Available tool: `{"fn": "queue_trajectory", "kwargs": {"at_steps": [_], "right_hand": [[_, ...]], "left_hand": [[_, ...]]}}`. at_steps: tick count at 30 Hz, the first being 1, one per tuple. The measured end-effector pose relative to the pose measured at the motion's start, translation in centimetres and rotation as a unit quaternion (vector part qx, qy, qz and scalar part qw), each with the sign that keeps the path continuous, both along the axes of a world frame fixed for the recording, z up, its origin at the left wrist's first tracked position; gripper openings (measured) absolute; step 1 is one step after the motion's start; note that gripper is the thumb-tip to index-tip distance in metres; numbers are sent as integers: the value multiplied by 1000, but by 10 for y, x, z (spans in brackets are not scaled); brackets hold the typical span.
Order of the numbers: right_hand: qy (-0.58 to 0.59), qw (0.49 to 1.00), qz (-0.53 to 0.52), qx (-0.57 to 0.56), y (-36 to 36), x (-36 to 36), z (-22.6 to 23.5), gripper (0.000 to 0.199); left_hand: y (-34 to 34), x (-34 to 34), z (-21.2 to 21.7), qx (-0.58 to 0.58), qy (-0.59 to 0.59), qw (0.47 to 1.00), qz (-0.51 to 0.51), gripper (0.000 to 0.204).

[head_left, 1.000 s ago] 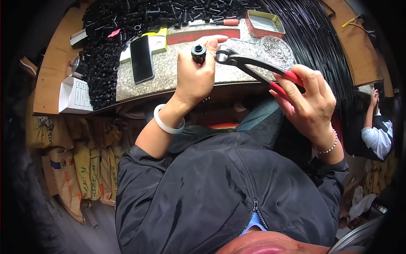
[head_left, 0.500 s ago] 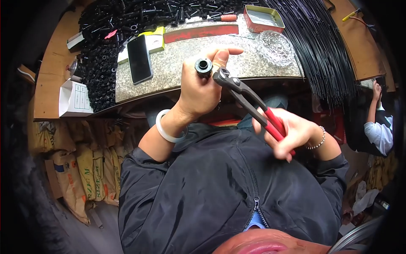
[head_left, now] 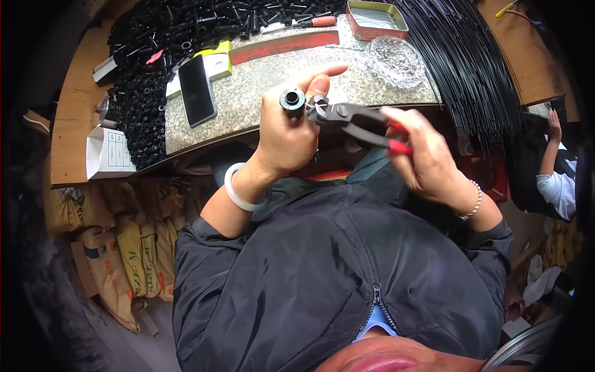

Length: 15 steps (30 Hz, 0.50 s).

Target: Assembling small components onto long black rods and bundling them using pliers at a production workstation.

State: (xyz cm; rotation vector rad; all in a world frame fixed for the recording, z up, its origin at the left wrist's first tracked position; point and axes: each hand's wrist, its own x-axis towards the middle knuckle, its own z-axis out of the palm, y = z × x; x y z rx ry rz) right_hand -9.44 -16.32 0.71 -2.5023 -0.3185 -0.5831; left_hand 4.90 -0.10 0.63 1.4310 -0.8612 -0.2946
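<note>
My left hand (head_left: 288,133) is closed around a black tubular part (head_left: 292,98), whose round hollow end faces up out of the fist. The rest of that part is hidden by the fingers, while the index finger stretches out to the right. In my right hand (head_left: 427,155) are end-cutting pliers (head_left: 353,119) with dark metal jaws and red grips. Their handles are spread apart, and the jaws rest right beside the tube's end, at my left thumb. Whether the jaws bite on anything is too small to tell.
On the speckled tabletop (head_left: 254,99) lie a black phone (head_left: 197,92), a glass dish (head_left: 396,62) and a red tin (head_left: 377,23). Black parts (head_left: 139,105) heap at the left and back. Long black rods (head_left: 465,68) overhang the right edge. Another person's arm (head_left: 551,136) shows far right.
The pliers have swung from a slanting to a nearly level position, and their handles have spread. My right hand has moved up; the left still holds the tube.
</note>
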Motion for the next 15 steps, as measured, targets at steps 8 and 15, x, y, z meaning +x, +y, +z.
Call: {"fn": "queue_trajectory", "kwargs": {"at_steps": [8,15], "right_hand": [[419,853,101,294,-2,-3,22,70],[231,967,63,85,-3,-7,12,70]], "left_hand": [[-2,1,-2,12,24,999,-19,34],[0,3,-10,26,25,999,9,31]]}}
